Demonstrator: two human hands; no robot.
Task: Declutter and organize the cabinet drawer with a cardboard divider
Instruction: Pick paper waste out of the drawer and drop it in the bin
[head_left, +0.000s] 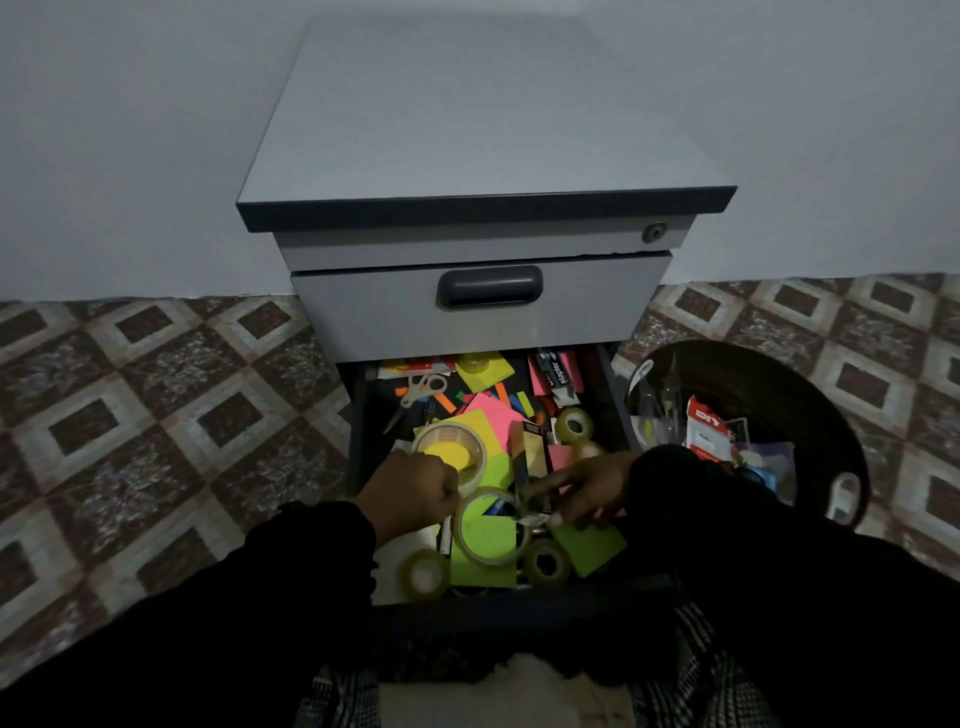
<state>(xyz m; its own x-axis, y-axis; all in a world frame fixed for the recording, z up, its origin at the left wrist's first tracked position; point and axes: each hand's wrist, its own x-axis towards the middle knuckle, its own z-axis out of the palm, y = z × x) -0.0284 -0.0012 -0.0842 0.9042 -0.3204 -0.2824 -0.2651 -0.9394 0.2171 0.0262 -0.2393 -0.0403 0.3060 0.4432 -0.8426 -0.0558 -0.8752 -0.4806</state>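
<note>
Patterned floor tiles (156, 415) are framing the open drawer (358, 441), where the left hand (410, 493) is fisting near a tape roll (451, 451) while the right hand (582, 486), fingers (540, 488) pinching small clutter, is apparently still emptying; the divider is nowhere visible.

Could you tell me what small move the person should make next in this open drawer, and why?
Probably lift the large clear tape roll out toward the bin on the right. Both the left hand and the right hand are already at its rim, and it lies on top of loose sticky notes that still clutter the drawer.
</note>
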